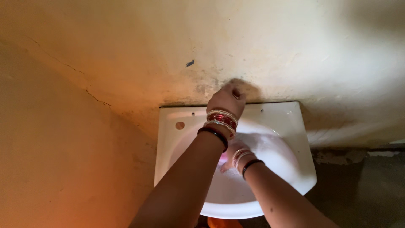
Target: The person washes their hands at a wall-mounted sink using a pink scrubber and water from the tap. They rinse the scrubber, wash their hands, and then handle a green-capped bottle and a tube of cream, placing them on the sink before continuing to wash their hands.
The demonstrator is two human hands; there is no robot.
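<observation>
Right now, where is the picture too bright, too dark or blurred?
Head view: warm orange light tints the wall at left; the washbasin glares white; the right hand inside the bowl is blurred; the left hand casts a shadow on the wall.

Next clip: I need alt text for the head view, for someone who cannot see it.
A person's left hand reaches to the wall at the back rim of a white wall-mounted washbasin, while the right hand is down inside the bowl. Both wrists wear bangles, and the cream wall is cracked and stained.
</observation>
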